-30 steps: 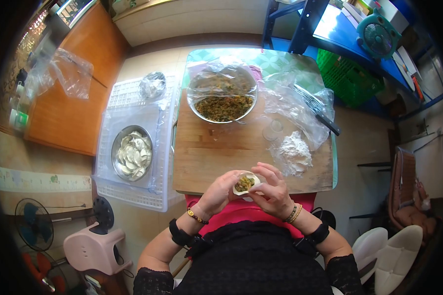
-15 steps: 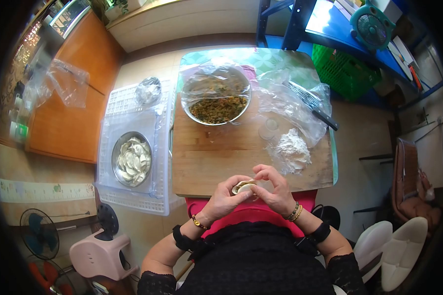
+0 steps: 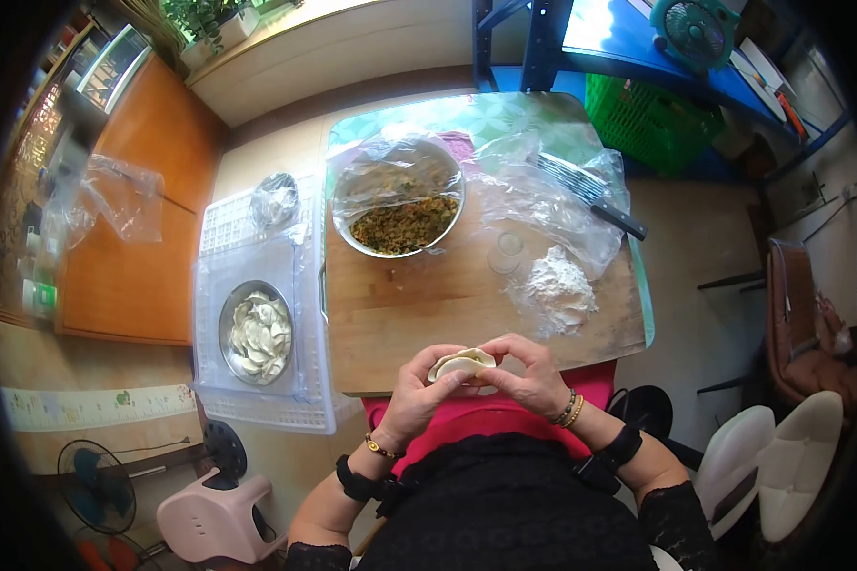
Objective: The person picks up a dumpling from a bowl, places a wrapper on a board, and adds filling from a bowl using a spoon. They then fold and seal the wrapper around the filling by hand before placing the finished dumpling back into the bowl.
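A dumpling (image 3: 463, 364), its pale wrapper folded over with some filling showing at the opening, is held between both hands at the near edge of the wooden board (image 3: 390, 328). My left hand (image 3: 423, 383) is closed on its left end, thumb in front. The fingers of my right hand (image 3: 528, 374) pinch its right end. Farther up the board stands a metal bowl of chopped filling (image 3: 402, 225), partly covered by clear plastic film. To the right lies a heap of white flour (image 3: 558, 287). Pale wrappers (image 3: 259, 335) lie overlapping in a round metal dish at the left.
A white plastic crate (image 3: 314, 404) supports the dish of wrappers. On the board's right, a black-handled tool (image 3: 619, 219) lies on crumpled plastic film (image 3: 533, 205) near a small clear glass (image 3: 507, 251). A pink stool (image 3: 209, 519) and white chair (image 3: 788, 466) flank me.
The right hand's raised fingers have come down onto the dumpling's right end. The dumpling now shows as a wider folded half-moon. The whole view has shifted slightly.
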Action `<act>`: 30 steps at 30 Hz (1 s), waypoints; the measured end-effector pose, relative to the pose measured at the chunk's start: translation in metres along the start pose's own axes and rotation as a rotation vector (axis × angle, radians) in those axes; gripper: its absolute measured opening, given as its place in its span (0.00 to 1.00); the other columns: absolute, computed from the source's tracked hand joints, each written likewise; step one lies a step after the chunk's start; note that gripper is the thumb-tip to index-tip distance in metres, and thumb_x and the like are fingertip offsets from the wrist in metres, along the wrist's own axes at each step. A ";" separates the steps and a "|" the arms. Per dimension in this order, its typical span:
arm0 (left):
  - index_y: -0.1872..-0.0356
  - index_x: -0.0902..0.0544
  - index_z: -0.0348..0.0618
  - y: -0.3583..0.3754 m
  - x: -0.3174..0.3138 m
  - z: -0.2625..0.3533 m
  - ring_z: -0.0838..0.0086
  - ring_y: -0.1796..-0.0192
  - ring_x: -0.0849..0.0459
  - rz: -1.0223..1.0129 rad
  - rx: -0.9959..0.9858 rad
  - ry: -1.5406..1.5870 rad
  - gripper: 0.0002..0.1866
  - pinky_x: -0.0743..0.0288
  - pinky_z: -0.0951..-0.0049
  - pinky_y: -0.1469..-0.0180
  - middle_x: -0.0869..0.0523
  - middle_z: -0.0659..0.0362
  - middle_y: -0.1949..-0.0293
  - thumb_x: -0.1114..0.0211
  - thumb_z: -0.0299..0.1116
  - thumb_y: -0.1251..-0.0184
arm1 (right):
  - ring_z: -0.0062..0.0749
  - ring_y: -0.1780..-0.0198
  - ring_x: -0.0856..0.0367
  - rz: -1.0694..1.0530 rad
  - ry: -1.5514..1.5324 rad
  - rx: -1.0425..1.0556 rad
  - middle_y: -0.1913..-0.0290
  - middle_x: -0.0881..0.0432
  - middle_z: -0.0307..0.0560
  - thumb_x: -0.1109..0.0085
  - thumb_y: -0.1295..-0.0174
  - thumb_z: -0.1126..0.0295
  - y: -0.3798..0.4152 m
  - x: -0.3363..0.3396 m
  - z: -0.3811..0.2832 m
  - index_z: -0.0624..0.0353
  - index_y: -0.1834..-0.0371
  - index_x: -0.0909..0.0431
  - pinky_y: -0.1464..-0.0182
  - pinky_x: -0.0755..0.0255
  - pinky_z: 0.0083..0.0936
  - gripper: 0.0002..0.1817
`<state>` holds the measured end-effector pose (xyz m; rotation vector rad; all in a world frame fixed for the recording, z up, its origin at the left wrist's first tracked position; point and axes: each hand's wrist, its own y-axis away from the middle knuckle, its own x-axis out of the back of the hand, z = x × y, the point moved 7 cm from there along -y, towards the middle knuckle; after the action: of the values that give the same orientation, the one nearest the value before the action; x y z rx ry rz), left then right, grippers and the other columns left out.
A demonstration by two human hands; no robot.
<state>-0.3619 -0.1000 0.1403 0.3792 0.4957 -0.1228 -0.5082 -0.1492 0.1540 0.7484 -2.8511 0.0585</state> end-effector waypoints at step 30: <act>0.43 0.27 0.35 0.003 -0.024 0.029 0.77 0.48 0.19 -0.100 -0.165 -0.537 0.20 0.24 0.76 0.45 0.18 0.57 0.53 0.38 0.20 0.36 | 0.34 0.62 0.20 0.062 0.331 0.431 0.66 0.18 0.39 0.31 0.46 0.68 -0.001 0.004 -0.037 0.53 0.68 0.18 0.54 0.33 0.32 0.06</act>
<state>-0.3701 -0.1077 0.1763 0.1473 -0.0074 -0.2700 -0.5046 -0.1487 0.1911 0.6472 -2.5620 0.7510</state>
